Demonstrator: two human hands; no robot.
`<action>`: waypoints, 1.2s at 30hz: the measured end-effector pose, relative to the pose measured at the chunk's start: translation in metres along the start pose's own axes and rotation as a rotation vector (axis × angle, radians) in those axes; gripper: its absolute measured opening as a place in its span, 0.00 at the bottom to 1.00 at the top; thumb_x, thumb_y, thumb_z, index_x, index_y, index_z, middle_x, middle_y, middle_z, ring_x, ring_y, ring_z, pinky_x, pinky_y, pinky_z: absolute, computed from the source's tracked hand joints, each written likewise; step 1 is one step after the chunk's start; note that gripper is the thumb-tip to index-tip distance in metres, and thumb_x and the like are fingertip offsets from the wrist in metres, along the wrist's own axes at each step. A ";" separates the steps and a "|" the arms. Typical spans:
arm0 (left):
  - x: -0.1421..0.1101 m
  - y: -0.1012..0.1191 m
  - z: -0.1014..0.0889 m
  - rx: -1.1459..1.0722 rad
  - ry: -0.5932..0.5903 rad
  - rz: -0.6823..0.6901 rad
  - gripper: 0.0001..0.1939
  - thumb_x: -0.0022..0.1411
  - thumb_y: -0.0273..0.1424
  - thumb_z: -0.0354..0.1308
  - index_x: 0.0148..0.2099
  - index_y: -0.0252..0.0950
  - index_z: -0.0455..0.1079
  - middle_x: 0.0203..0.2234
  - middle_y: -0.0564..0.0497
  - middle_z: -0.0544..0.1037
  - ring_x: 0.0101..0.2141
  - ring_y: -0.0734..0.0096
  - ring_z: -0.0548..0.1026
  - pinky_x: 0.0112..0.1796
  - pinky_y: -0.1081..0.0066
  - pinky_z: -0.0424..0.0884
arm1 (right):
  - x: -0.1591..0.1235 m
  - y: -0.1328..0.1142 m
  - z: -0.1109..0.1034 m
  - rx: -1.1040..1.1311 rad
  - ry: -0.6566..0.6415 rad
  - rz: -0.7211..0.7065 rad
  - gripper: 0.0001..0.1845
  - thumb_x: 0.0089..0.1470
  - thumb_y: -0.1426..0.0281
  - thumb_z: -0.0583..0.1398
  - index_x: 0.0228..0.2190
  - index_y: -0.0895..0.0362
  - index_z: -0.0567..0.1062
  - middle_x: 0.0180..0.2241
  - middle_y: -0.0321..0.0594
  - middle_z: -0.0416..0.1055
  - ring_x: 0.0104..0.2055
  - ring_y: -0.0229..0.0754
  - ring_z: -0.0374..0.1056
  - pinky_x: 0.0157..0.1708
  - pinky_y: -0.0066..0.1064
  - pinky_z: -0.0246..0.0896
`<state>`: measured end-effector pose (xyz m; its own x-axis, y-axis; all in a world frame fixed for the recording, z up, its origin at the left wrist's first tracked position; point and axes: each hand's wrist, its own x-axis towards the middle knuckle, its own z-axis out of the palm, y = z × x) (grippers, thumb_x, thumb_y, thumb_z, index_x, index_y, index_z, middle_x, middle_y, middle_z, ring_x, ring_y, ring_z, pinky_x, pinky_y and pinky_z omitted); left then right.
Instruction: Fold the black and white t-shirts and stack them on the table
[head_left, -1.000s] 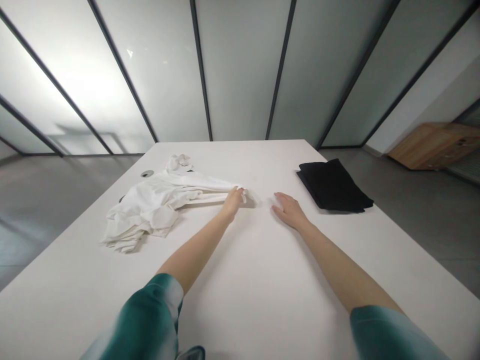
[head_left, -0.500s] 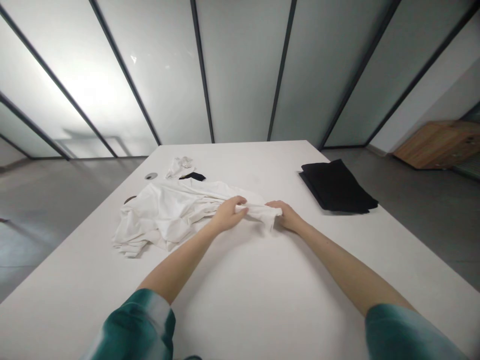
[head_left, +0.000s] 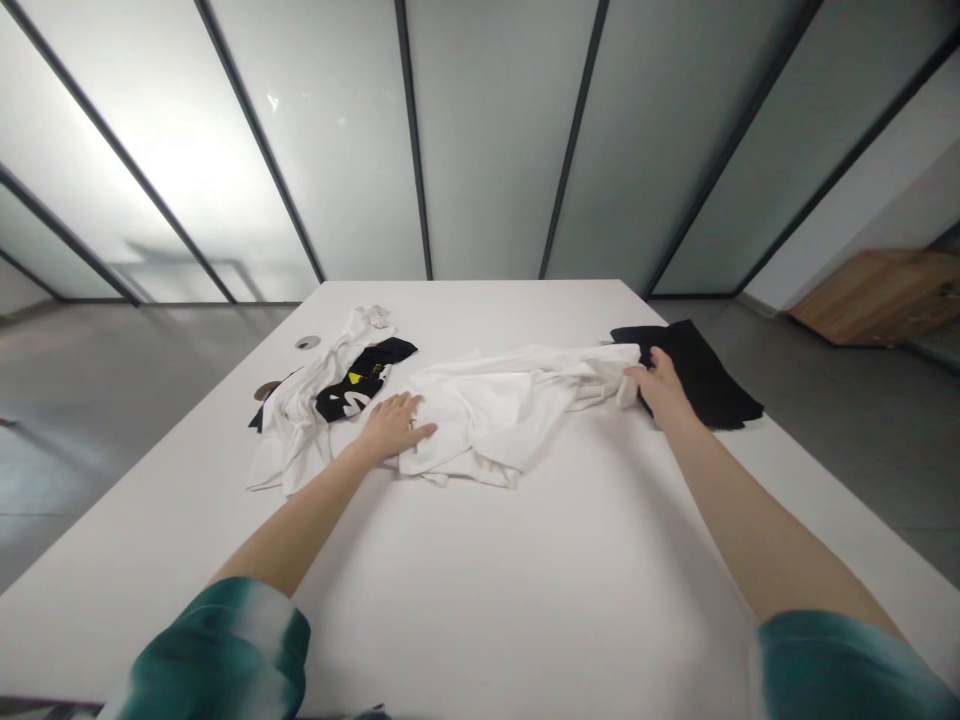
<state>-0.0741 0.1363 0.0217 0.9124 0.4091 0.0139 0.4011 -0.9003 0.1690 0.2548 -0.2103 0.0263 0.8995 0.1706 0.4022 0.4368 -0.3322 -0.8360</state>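
A crumpled white garment (head_left: 487, 410) lies stretched sideways across the middle of the table. My right hand (head_left: 664, 388) pinches its right end, close to a folded black cloth stack (head_left: 709, 385). At the garment's left end, my left hand (head_left: 394, 425) lies flat with fingers apart, touching the fabric. Left of that hand are a second crumpled white garment (head_left: 300, 410) and a black garment with white and yellow print (head_left: 360, 380), partly overlapped by the white one. The garments' exact kinds cannot be made out in their bunched state.
The white table (head_left: 525, 590) carries all the cloth. A round grey disc (head_left: 307, 342) is set in its far left part, and a brownish round piece (head_left: 266, 390) shows beside the left pile. Frosted glass panels (head_left: 487, 150) stand behind; a wooden cabinet (head_left: 877, 295) is at right.
The white garment has been pulled right off the pile, uncovering the printed black garment. My right hand moved right with its end; my left hand moved left and opened.
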 end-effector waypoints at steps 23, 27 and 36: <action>0.032 -0.009 -0.039 -0.052 0.071 -0.007 0.20 0.64 0.44 0.46 0.37 0.40 0.76 0.28 0.46 0.80 0.35 0.56 0.78 0.38 0.65 0.69 | -0.068 -0.091 0.031 -0.714 -0.711 -0.370 0.20 0.64 0.60 0.50 0.38 0.52 0.80 0.32 0.42 0.79 0.36 0.47 0.73 0.35 0.32 0.61; 0.069 0.015 -0.027 0.038 0.148 -0.068 0.20 0.66 0.38 0.45 0.40 0.38 0.78 0.39 0.42 0.81 0.43 0.55 0.78 0.42 0.64 0.70 | -0.007 -0.075 0.045 -0.796 -0.406 -0.257 0.20 0.61 0.68 0.51 0.44 0.58 0.80 0.41 0.48 0.80 0.44 0.50 0.74 0.41 0.34 0.63; 0.109 0.037 -0.013 0.008 -0.134 -0.156 0.18 0.57 0.31 0.57 0.50 0.39 0.77 0.48 0.43 0.80 0.49 0.58 0.76 0.48 0.68 0.70 | 0.017 -0.030 0.074 -0.966 -0.647 -0.037 0.24 0.55 0.68 0.58 0.53 0.59 0.77 0.53 0.54 0.72 0.53 0.53 0.69 0.50 0.36 0.63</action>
<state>0.0391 0.1496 0.0419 0.8416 0.5207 -0.1434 0.5386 -0.8289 0.1514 0.2566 -0.1286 0.0303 0.8352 0.5444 -0.0780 0.5387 -0.8384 -0.0831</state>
